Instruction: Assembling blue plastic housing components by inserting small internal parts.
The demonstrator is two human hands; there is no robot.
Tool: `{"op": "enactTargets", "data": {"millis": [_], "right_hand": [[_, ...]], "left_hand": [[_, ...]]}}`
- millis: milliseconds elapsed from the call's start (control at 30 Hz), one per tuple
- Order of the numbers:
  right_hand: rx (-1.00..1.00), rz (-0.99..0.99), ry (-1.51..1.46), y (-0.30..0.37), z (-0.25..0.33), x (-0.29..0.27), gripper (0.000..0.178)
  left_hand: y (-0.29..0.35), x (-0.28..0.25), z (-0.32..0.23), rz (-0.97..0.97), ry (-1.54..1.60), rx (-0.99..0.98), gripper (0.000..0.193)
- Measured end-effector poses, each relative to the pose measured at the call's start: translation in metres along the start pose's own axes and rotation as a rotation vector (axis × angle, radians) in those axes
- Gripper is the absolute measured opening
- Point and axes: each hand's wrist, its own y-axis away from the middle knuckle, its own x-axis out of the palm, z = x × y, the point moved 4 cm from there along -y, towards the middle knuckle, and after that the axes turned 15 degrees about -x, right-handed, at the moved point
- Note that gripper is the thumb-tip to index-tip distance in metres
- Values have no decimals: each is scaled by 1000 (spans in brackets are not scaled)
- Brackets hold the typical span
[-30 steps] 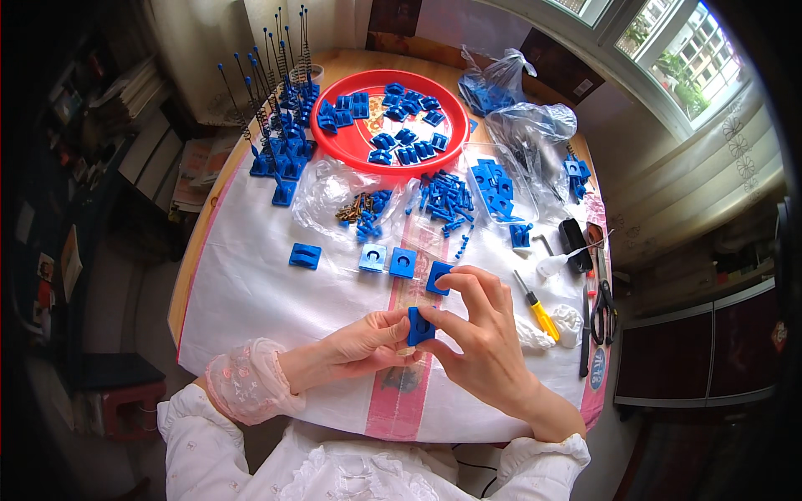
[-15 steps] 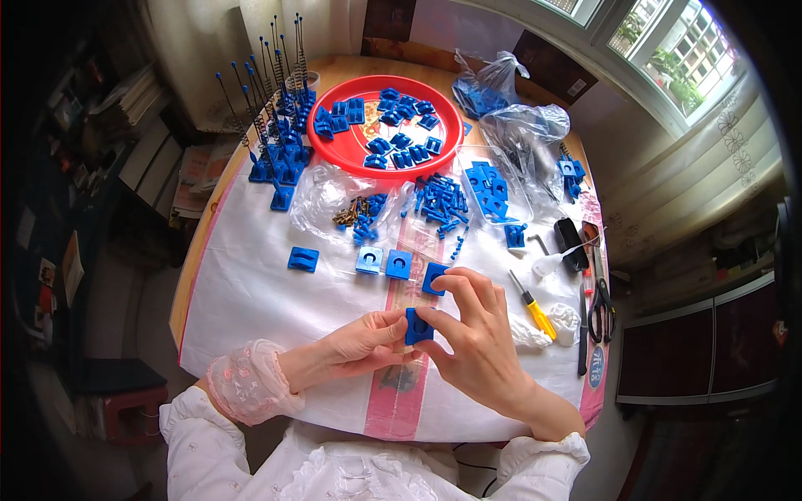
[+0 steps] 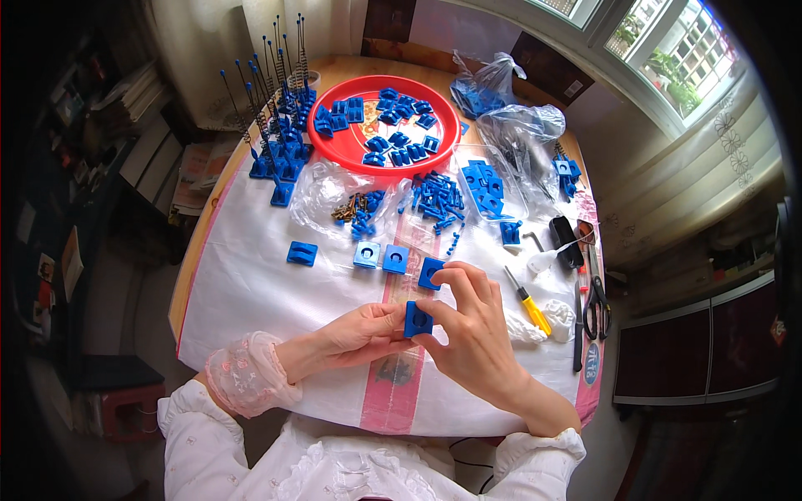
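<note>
My left hand [image 3: 361, 332] pinches the left edge of a small blue square plastic piece [image 3: 418, 319] with a round recess in its face. The fingers of my right hand [image 3: 476, 321] bracket the same piece, index fingertip at its upper edge and thumb at its lower corner. Just beyond, partly behind my right hand's bent fingers, is another blue square piece [image 3: 430, 272], apparently lying on the table. To its left, a blue piece with a round recess [image 3: 395, 259], a similar shiny one [image 3: 366, 255] and a blue ridged piece [image 3: 302, 254] form a row.
A red tray [image 3: 322, 149] holds blue parts. Blue bases with springs [image 3: 280, 159] stand far left. Blue pegs [image 3: 439, 200] and brass-coloured screws [image 3: 351, 206] lie mid-table, near clear bags [image 3: 526, 125]. On the right are a yellow-handled screwdriver [image 3: 536, 313], scissors [image 3: 596, 309] and crumpled white material [image 3: 558, 320].
My right index finger has shifted up toward the piece's upper edge, baring more of its recess. The whole view has shifted slightly; the row of blue pieces stays put.
</note>
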Motion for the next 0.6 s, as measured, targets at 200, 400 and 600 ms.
{"op": "enactTargets", "data": {"millis": [200,400,600], "right_hand": [[3,6,-13,-1,-2,1,35],[1,6,-13,-1,-3,1,34],[5,12,-14,-1,-2,2,33]], "left_hand": [[1,0,0,-14,-27,-9,38],[1,0,0,-15,-84,-5,40],[0,-4,1,-15,-79,-4,38]]}}
